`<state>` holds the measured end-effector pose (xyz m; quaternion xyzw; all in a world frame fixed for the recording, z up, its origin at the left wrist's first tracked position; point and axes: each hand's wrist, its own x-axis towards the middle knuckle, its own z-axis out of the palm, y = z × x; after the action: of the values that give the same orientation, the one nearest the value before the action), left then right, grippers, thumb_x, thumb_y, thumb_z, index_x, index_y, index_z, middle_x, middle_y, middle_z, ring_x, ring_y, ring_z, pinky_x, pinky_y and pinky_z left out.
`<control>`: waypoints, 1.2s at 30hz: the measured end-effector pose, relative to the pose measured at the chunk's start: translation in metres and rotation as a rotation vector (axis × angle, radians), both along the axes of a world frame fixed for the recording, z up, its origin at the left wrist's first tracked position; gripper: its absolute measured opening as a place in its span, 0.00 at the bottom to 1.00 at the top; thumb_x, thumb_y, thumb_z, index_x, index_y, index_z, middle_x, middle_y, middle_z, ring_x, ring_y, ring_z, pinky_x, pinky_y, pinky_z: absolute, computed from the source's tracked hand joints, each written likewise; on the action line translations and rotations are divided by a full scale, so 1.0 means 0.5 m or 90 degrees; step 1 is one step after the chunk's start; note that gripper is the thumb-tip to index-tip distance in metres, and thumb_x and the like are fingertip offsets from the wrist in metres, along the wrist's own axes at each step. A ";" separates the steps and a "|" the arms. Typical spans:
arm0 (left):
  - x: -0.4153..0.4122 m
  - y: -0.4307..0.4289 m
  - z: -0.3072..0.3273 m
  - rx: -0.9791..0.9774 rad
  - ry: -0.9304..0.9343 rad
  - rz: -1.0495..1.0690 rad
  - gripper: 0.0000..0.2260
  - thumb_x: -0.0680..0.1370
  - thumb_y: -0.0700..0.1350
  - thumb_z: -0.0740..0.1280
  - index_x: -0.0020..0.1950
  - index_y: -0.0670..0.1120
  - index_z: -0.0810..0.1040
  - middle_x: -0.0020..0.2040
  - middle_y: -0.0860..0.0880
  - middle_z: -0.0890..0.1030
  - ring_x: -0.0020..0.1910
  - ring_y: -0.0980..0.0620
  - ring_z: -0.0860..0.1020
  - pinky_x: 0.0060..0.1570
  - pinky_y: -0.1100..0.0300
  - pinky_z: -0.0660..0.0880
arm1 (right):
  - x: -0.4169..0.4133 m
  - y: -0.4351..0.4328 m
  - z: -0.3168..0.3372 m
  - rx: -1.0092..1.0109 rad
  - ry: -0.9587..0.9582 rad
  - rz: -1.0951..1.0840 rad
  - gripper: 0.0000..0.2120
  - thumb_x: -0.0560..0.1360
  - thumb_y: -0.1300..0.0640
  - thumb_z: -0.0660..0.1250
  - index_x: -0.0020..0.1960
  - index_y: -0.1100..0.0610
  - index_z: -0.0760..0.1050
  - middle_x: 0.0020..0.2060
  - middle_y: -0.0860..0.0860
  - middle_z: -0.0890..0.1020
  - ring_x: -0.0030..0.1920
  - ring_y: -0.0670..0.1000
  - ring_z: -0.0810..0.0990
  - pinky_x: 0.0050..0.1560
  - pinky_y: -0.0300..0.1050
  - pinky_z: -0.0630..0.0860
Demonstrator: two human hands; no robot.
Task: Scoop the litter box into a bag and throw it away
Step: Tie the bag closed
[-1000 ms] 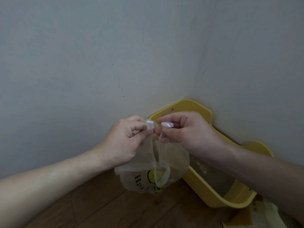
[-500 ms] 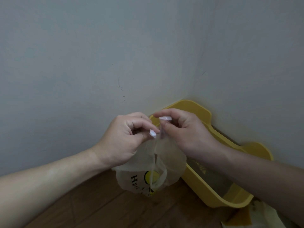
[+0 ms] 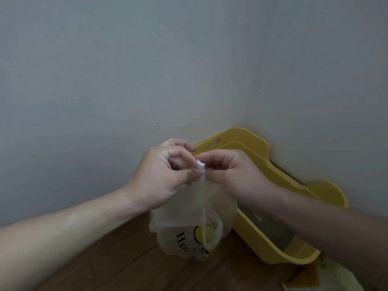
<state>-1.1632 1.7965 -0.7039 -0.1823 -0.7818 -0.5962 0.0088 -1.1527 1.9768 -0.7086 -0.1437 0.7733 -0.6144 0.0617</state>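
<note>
Two hands meet at the centre of the head view, close together and both clamped on one item. The left hand [image 3: 161,175] has its thumb and curled fingers closed round the gathered neck of a thin see-through plastic bag [image 3: 189,227]. The right hand [image 3: 235,173] pinches the twisted white tip of that same neck with curled fingers, knuckles up.

The bag hangs below the hands, bulging at the bottom, with black lettering and a yellow round print on its lower face. Whether its base touches the floor [image 3: 117,267] cannot be told.

A yellow litter box [image 3: 247,139] sits on the wooden floor in the corner where the two grey walls [image 3: 105,70] meet, its long side against the right wall. The bag hangs just in front of its left side. Grey litter shows inside, partly hidden by the right forearm.

At the floor's lower right edge lies a pale and yellow wrapper [image 3: 302,282], cut off by the frame.
</note>
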 end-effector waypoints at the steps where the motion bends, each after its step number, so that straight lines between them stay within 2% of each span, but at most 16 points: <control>1: 0.000 0.000 0.000 0.012 -0.018 -0.001 0.11 0.65 0.35 0.78 0.33 0.52 0.84 0.48 0.50 0.82 0.36 0.53 0.83 0.36 0.62 0.78 | 0.002 0.003 0.000 -0.004 -0.009 0.022 0.14 0.76 0.70 0.66 0.60 0.62 0.81 0.51 0.54 0.85 0.55 0.50 0.83 0.58 0.47 0.80; 4: 0.000 0.002 0.000 0.028 -0.066 -0.002 0.09 0.65 0.36 0.77 0.38 0.47 0.81 0.38 0.45 0.85 0.32 0.49 0.83 0.33 0.60 0.78 | 0.006 0.010 -0.004 -0.048 -0.048 0.065 0.14 0.75 0.72 0.66 0.60 0.64 0.78 0.52 0.58 0.85 0.54 0.54 0.83 0.57 0.48 0.80; 6: 0.001 0.004 -0.002 0.043 -0.089 0.009 0.12 0.64 0.36 0.78 0.43 0.45 0.79 0.36 0.44 0.83 0.32 0.48 0.83 0.33 0.60 0.79 | 0.008 0.011 -0.009 -0.063 -0.044 0.030 0.08 0.76 0.68 0.68 0.55 0.64 0.78 0.47 0.58 0.85 0.48 0.52 0.84 0.50 0.44 0.80; 8: 0.002 0.009 -0.004 0.053 -0.101 0.023 0.12 0.61 0.41 0.78 0.41 0.47 0.79 0.34 0.42 0.81 0.32 0.47 0.82 0.34 0.58 0.80 | 0.007 0.011 -0.013 -0.048 -0.010 -0.008 0.05 0.75 0.65 0.70 0.51 0.65 0.77 0.41 0.56 0.83 0.42 0.50 0.82 0.45 0.41 0.78; 10: 0.002 0.011 -0.005 0.025 -0.089 0.019 0.09 0.63 0.41 0.79 0.33 0.51 0.80 0.30 0.46 0.81 0.32 0.48 0.82 0.34 0.58 0.80 | 0.005 0.010 -0.016 -0.028 0.009 -0.007 0.06 0.76 0.63 0.70 0.51 0.64 0.76 0.41 0.57 0.82 0.41 0.54 0.80 0.45 0.46 0.78; 13: -0.003 0.012 -0.009 0.002 -0.098 0.016 0.14 0.67 0.33 0.78 0.30 0.49 0.79 0.28 0.48 0.80 0.30 0.51 0.81 0.32 0.62 0.77 | 0.008 0.007 -0.015 -0.010 0.020 0.008 0.07 0.77 0.60 0.69 0.52 0.64 0.77 0.41 0.58 0.81 0.41 0.54 0.80 0.45 0.49 0.78; 14: -0.002 0.012 -0.008 0.009 -0.110 0.009 0.14 0.66 0.33 0.78 0.31 0.49 0.78 0.29 0.48 0.80 0.31 0.51 0.81 0.33 0.63 0.77 | 0.009 0.005 -0.014 -0.002 0.024 0.005 0.07 0.78 0.60 0.68 0.51 0.64 0.76 0.39 0.58 0.81 0.39 0.53 0.79 0.44 0.49 0.77; 16: 0.000 0.013 -0.004 0.035 -0.140 -0.013 0.11 0.63 0.39 0.79 0.29 0.50 0.79 0.31 0.47 0.82 0.33 0.50 0.81 0.35 0.61 0.78 | 0.011 0.005 -0.010 0.014 0.016 -0.003 0.08 0.80 0.58 0.65 0.50 0.64 0.75 0.36 0.59 0.80 0.38 0.54 0.78 0.43 0.56 0.77; 18: -0.003 0.011 -0.006 0.069 -0.161 -0.028 0.08 0.61 0.42 0.77 0.29 0.52 0.80 0.35 0.47 0.83 0.36 0.50 0.82 0.38 0.58 0.79 | 0.009 0.010 -0.009 0.032 -0.008 -0.002 0.10 0.81 0.56 0.62 0.51 0.64 0.72 0.36 0.59 0.81 0.39 0.59 0.79 0.45 0.64 0.76; 20: -0.004 0.011 -0.007 0.067 -0.158 -0.044 0.09 0.62 0.41 0.77 0.29 0.53 0.79 0.37 0.47 0.83 0.39 0.49 0.81 0.41 0.55 0.79 | 0.008 0.013 -0.011 0.068 -0.023 -0.002 0.11 0.82 0.53 0.61 0.51 0.62 0.71 0.37 0.59 0.82 0.40 0.65 0.79 0.45 0.67 0.75; 23: 0.004 0.019 -0.017 -0.054 -0.094 -0.049 0.16 0.65 0.39 0.81 0.32 0.51 0.74 0.34 0.44 0.80 0.35 0.51 0.77 0.37 0.53 0.74 | 0.010 0.005 -0.016 0.082 -0.011 -0.017 0.10 0.82 0.53 0.62 0.49 0.61 0.71 0.37 0.62 0.81 0.37 0.59 0.77 0.41 0.67 0.75; 25: 0.007 0.026 -0.022 -0.131 -0.056 -0.045 0.19 0.65 0.39 0.81 0.34 0.51 0.70 0.29 0.51 0.77 0.30 0.55 0.75 0.31 0.56 0.71 | 0.009 0.002 -0.018 0.069 -0.011 -0.028 0.10 0.81 0.54 0.63 0.49 0.62 0.72 0.37 0.63 0.82 0.35 0.57 0.79 0.40 0.64 0.77; 28: -0.001 0.027 -0.030 -0.183 0.025 -0.030 0.18 0.68 0.38 0.77 0.34 0.53 0.69 0.29 0.54 0.74 0.28 0.57 0.71 0.29 0.55 0.69 | 0.007 0.005 -0.019 0.067 -0.018 -0.039 0.10 0.81 0.55 0.63 0.49 0.63 0.74 0.32 0.59 0.81 0.31 0.54 0.79 0.36 0.52 0.77; 30: -0.004 0.023 -0.032 -0.198 0.071 -0.015 0.17 0.70 0.39 0.76 0.33 0.53 0.70 0.28 0.55 0.72 0.27 0.59 0.68 0.28 0.60 0.67 | 0.007 0.006 -0.020 0.060 -0.036 -0.054 0.09 0.80 0.55 0.64 0.48 0.62 0.75 0.30 0.55 0.80 0.29 0.51 0.77 0.32 0.45 0.75; 33: 0.005 0.021 -0.031 -0.211 0.142 0.010 0.14 0.71 0.40 0.77 0.34 0.52 0.74 0.31 0.54 0.76 0.29 0.57 0.73 0.28 0.64 0.68 | 0.003 0.002 -0.021 0.049 -0.090 -0.086 0.10 0.80 0.53 0.65 0.47 0.60 0.77 0.31 0.53 0.79 0.29 0.51 0.75 0.33 0.46 0.73; 36: 0.008 0.020 -0.025 -0.208 0.231 0.022 0.16 0.69 0.38 0.78 0.32 0.51 0.73 0.38 0.53 0.80 0.37 0.54 0.78 0.34 0.69 0.70 | -0.003 -0.004 -0.023 0.018 -0.173 -0.111 0.11 0.79 0.54 0.67 0.49 0.62 0.77 0.33 0.54 0.77 0.30 0.49 0.73 0.35 0.48 0.71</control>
<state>-1.1592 1.8063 -0.7161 -0.2723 -0.8565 -0.4188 0.1298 -1.1540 1.9748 -0.7202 0.0088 0.7760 -0.6202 0.1141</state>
